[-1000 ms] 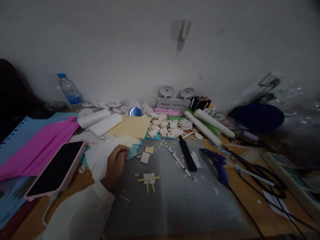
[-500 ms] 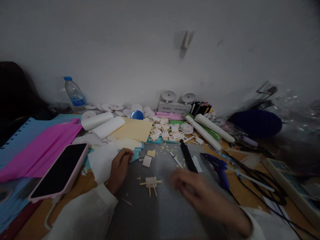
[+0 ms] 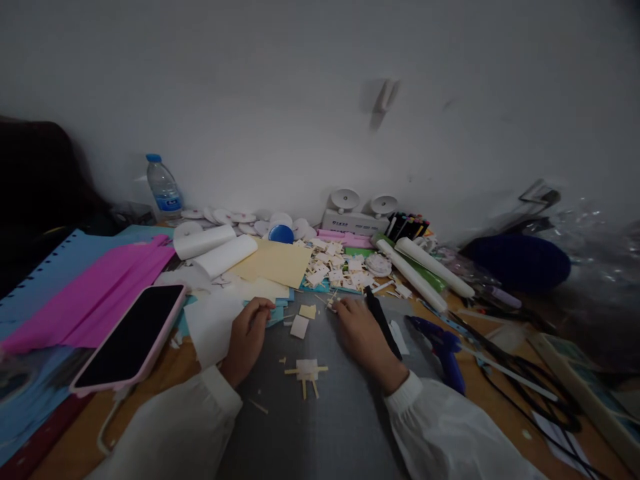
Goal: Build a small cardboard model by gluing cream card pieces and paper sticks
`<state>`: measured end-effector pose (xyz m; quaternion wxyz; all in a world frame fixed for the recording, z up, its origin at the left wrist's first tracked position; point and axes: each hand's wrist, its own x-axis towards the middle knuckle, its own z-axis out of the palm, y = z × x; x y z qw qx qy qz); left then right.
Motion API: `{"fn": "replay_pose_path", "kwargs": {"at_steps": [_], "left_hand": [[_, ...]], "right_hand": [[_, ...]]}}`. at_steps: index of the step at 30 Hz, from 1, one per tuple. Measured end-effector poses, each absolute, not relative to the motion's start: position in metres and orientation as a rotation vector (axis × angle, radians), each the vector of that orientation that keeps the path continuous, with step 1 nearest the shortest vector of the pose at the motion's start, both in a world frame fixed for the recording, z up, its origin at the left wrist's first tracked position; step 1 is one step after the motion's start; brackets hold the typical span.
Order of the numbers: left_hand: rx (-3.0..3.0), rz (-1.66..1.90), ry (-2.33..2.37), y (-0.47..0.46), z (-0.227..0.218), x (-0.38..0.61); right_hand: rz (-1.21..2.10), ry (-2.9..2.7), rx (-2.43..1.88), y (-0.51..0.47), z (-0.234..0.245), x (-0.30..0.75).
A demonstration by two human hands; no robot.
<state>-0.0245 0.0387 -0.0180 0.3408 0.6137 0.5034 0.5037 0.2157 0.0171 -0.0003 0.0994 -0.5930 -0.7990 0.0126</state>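
Observation:
My left hand (image 3: 247, 337) rests at the left edge of the grey cutting mat (image 3: 325, 427), fingers curled in, their tips against the stacked white and blue paper sheets (image 3: 213, 320). My right hand (image 3: 361, 333) reaches across the mat, fingertips bunched together among small cream sticks beside the pile of cut cream pieces (image 3: 335, 268). What they pinch is too small to see. Between my hands lies a small cream square with sticks glued across it (image 3: 306, 370). Two loose cream squares (image 3: 300, 326) lie beyond it.
A black tool (image 3: 383, 320) and a blue glue gun (image 3: 443, 347) lie right of my right hand, with scissors and cables (image 3: 525, 373) further right. A pink-cased phone (image 3: 131, 337), pink paper (image 3: 90, 293), white rolls (image 3: 215, 250) and a water bottle (image 3: 163, 190) are on the left.
My right hand came into view from the lower right and moved forward to the sticks by the pile. My left hand stayed put. The view shifted slightly.

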Motion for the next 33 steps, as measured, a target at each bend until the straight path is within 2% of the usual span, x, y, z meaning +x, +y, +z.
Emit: {"fn": "replay_pose_path", "kwargs": {"at_steps": [9,21,26,33], "left_hand": [[1.824,1.119,1.301,0.043,-0.026,-0.022],[2.208,0.878,1.344,0.037,-0.027,-0.019],[2.369,0.789,1.36,0.033,-0.014,-0.012],[2.603,0.532,0.91,0.018,0.009,-0.011]], "right_hand": [[0.293,-2.429,-1.248,0.023,-0.01,0.182],[0.422,-1.973,-1.354,0.004,-0.03,0.21],[0.513,-1.902,-1.348,-0.001,-0.031,0.214],[0.511,-1.985,-1.249,-0.001,-0.03,0.217]]}}
